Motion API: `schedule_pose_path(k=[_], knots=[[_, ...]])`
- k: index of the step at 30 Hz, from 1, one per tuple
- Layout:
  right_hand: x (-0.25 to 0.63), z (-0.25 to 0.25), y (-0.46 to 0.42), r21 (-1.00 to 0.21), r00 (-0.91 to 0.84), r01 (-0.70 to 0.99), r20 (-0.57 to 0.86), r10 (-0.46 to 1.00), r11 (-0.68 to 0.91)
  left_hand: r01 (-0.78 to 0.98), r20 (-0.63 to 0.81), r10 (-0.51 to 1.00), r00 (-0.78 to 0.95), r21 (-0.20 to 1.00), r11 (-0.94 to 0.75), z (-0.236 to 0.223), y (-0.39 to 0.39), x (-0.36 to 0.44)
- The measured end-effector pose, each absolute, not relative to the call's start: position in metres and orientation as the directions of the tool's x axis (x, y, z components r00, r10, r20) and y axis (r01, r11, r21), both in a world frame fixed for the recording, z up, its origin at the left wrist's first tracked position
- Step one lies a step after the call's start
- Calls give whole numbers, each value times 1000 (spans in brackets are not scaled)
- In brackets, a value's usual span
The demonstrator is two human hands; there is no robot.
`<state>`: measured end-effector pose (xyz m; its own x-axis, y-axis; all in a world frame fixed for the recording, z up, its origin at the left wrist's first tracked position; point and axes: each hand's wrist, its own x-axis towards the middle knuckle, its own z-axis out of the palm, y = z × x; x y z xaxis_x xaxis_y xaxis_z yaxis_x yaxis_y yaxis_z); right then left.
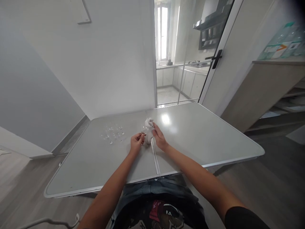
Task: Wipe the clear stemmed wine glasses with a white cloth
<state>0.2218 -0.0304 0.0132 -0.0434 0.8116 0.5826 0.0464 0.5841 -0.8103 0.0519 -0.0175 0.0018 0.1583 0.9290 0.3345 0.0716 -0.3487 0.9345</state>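
Holding a small clear piece [144, 129] above the middle of the table [190, 136], a person has the left hand's [135, 142] grip pinched on it and the right hand's [161, 140] grip closed on white cloth [149, 122]. The piece looks light, stiff, perhaps fragile, best taken by its edges; the cloth looks soft.

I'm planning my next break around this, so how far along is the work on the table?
Done: small clear pieces lie scattered on the table's left side, but whether they are finished or waiting can't be told. In hand: the left hand pinches at a clear item, and the right hand is against something white and soft. Left: work at the hands seems unfinished; beyond that, I can't tell.
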Motion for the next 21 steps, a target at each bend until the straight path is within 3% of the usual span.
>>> schedule_pose_path(k=[2, 4, 7, 9, 11, 14, 17, 19, 21], knots=[[224, 19, -33, -622, -315, 252, 672, 671, 741, 160, 358, 923, 140, 912, -378, -1, -15, 49], [226, 26, -35, -419, -515, 357, 658, 550, 835, 262, 388, 912, 135, 873, -410, -4, -14, 45], [229, 34, -35, -296, -561, 443, 645, 519, 846, 457, 499, 840, 214, 709, -537, -4, -15, 40], [232, 34, -34, -343, -516, 467, 643, 566, 815, 571, 575, 743, 344, 500, -651, -3, -17, 38], [234, 31, -29, -488, -422, 465, 611, 669, 739, 597, 582, 655, 483, 328, -732, -1, -19, 36], [239, 24, -20, -781, -292, 317, 460, 839, 538, 558, 529, 581, 619, 224, -799, 0, -21, 33], [240, 20, -14, -957, -194, -40, 291, 937, 289, 544, 540, 599, 591, 281, -790, 1, -23, 33], [239, 20, -14, -942, -152, -299, 203, 967, 150, 529, 564, 648, 512, 387, -755, 1, -24, 35], [237, 21, -18, -886, -149, -455, 175, 973, 89, 476, 557, 705, 439, 521, -708, 2, -25, 40]])
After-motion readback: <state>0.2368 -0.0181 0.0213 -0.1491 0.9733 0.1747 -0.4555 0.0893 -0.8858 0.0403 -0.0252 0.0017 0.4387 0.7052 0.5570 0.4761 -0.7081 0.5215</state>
